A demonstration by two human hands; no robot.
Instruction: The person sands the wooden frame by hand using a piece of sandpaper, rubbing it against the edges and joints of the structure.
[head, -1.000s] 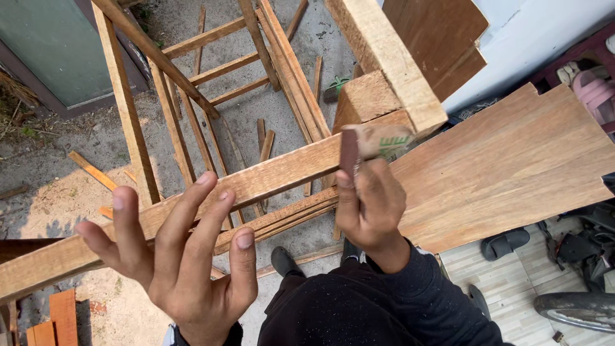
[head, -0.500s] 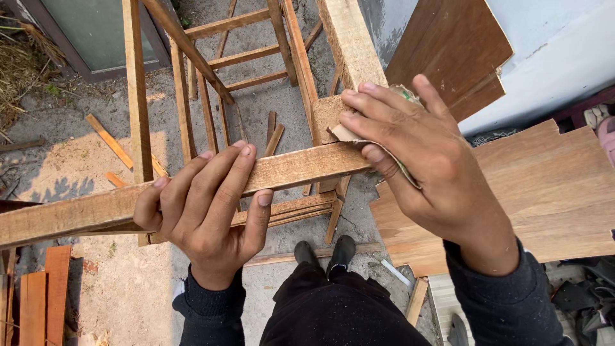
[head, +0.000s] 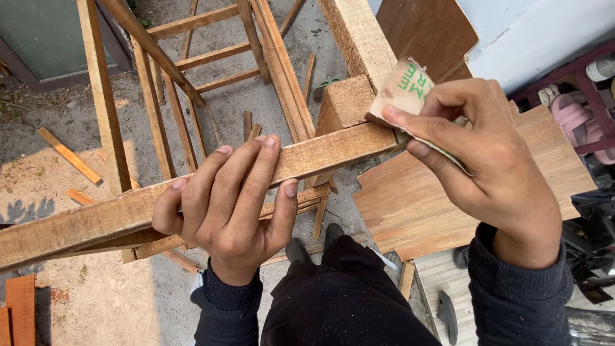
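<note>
The left hand (head: 230, 205) clamps around the wooden rail (head: 192, 192), steadying it. The right hand (head: 474, 160) pinches a folded sandpaper sheet (head: 403, 86) against the rail's end. Keep the paper flat on the face, stroke along the grain, and maintain the steadying grip.

Your wooden rail and your sandpaper

The wooden rail (head: 320, 154) is long, pale brown and rough, and it runs slanted from low left up to the right, where its end meets a square wooden block. The sandpaper (head: 403, 90) is a small folded beige sheet, pressed on that right end.
</note>
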